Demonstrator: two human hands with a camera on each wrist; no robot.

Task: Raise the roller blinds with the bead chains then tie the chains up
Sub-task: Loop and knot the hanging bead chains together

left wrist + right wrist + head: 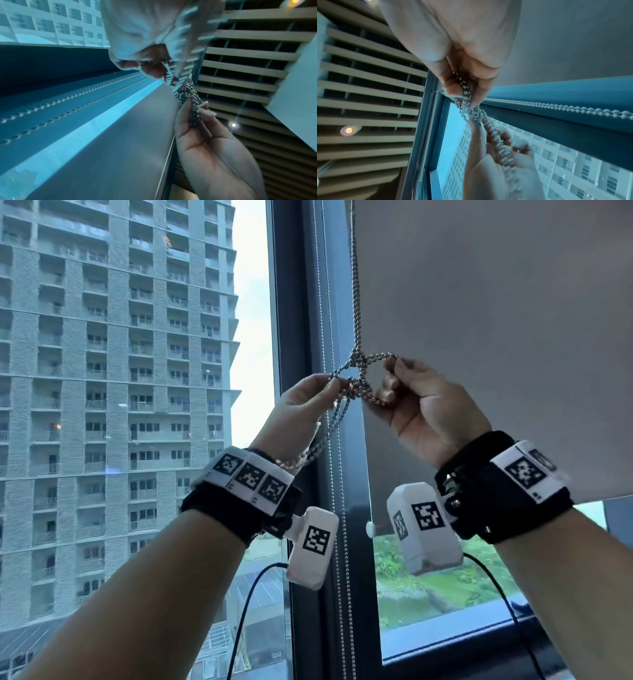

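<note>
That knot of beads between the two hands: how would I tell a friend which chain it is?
Find the grey roller blind right of the dark window frame. Along the blind's left edge hangs a bundled bead chain, looped into a loose knot that the left hand and right hand pinch. The other bead chain, left of it, hangs straight, thin and untouched.

No words, brand names or numbers can be read anywhere. The only signs are black-and-white square code patterns on the white wrist bands (248,474) and on the white camera boxes (313,546) below the wrists.
</note>
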